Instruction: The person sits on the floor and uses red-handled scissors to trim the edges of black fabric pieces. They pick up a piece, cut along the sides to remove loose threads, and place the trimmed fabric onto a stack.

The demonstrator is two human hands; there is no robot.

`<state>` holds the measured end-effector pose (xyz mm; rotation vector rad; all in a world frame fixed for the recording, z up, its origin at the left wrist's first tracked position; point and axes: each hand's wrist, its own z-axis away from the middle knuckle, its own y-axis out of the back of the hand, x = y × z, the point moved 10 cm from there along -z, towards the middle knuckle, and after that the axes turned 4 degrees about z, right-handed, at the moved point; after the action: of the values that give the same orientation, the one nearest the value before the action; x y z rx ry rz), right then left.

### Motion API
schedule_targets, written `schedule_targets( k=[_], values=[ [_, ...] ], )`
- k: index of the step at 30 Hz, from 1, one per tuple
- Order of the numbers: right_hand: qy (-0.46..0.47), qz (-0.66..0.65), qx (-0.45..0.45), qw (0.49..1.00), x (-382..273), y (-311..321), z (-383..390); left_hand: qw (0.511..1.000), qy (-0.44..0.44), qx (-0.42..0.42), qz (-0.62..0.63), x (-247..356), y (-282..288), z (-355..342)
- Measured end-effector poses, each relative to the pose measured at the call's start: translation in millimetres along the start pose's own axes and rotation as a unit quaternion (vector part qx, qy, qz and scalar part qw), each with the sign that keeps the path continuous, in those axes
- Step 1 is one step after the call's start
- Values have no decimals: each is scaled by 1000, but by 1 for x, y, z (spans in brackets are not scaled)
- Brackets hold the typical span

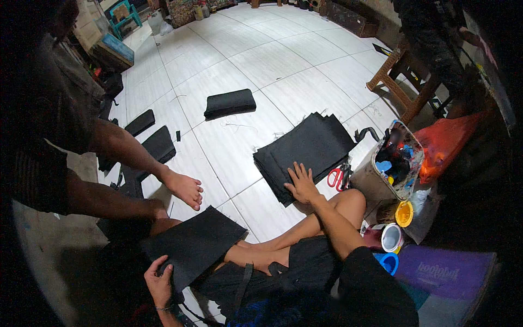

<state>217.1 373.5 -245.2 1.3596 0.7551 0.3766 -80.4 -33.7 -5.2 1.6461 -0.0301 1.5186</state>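
the black sheet (196, 245) is best handled by its edges, so that the face is not creased where it is draped over the seated person's crossed legs (297, 229); support under its middle would be useful, since it appears thin and likely to sag if lifted by one corner. the black stack (308, 150) lies on the tiled floor (261, 65), to the right of the sheet and well apart from it, with its corners slightly fanned; it would be well steadied by flat, even pressure, and its edges should be squared without the top piece being dragged. the near left edge of the sheet is pinched by the left hand (159, 283), with the thumb and fingers (158, 262) brought together there, though what is done by the digits underneath cannot be told. by the right hand (303, 188) nothing is gripped: its fingers are spread wide and laid on the near part of the stack's top. care should be taken around the red-handled scissors (339, 175) just beside the stack, and around the co-worker's bare foot (187, 189) near the sheet's far edge.
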Motion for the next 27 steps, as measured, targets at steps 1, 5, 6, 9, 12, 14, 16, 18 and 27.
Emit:
schedule_targets(
  k=[1, 5, 6, 9, 12, 14, 16, 18, 27],
  values=[
    [16, -17, -12, 1000, -3, 3, -2, 1000, 21, 6, -11, 7, 0, 3],
    [53, -21, -6, 998, -7, 8, 0, 999, -32, -10, 4, 5, -1, -4],
    [52, -17, -6, 998, -5, 5, 5, 999, -33, -8, -10, 10, -7, -8],
    [39, -40, 70, 996, -24, 27, 8, 999, 25, -4, -26, -12, 6, -2],
    [71, -116, 112, 984, -78, 49, 20, 997, 64, 42, -12, -45, 38, 15],
    [46, -297, -4, 954, -120, 25, 30, 993, 94, 68, -19, -47, 45, 27],
    [51, -463, -148, 873, -171, -13, 43, 989, 94, 113, 0, -67, 56, 38],
    [38, -453, -234, 859, -195, -41, 48, 981, 148, 117, -33, -98, 65, 44],
    [-27, -522, -276, 806, -248, -68, 18, 980, 161, 82, 88, -162, 71, 54]
  ],
)
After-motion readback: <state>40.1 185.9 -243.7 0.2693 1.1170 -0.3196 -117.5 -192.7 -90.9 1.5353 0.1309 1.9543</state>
